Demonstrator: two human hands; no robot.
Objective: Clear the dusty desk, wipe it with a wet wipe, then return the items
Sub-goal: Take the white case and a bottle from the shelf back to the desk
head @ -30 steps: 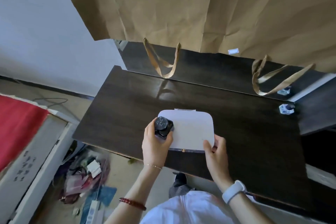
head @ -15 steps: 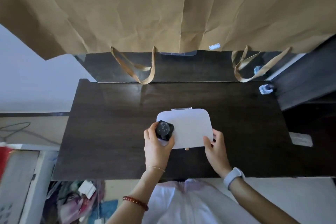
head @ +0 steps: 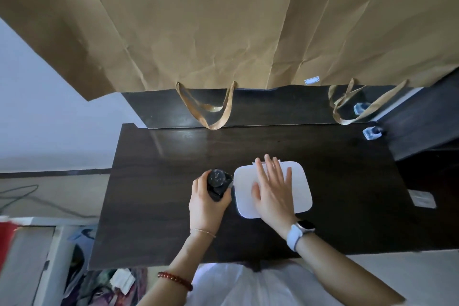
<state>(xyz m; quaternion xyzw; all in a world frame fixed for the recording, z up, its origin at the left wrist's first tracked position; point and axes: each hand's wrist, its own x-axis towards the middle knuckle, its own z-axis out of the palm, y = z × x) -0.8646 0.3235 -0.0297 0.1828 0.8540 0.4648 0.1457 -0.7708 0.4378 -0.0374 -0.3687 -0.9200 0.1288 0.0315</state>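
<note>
A flat white case (head: 298, 181) with rounded corners lies on the dark wooden desk (head: 159, 206), right of centre. My right hand (head: 272, 189) lies flat on its lid with straight, spread fingers. Just left of the case, my left hand (head: 207, 204) grips a small black bottle (head: 217, 182) seen from above, held over the desk surface. Whether the bottle's base touches the desk is hidden by the hand.
Large brown paper bags (head: 223, 22) with ribbon handles (head: 211, 112) hang over the back of the desk. Two small clear bottles (head: 371, 132) sit at the back right. A white packet (head: 422, 198) lies at the right edge. Clutter covers the floor (head: 111, 283) at the lower left.
The white case now lies flat on the desk, further right. My right hand let go of its edge and moved on top of the lid. My left hand shifted left with the bottle.
</note>
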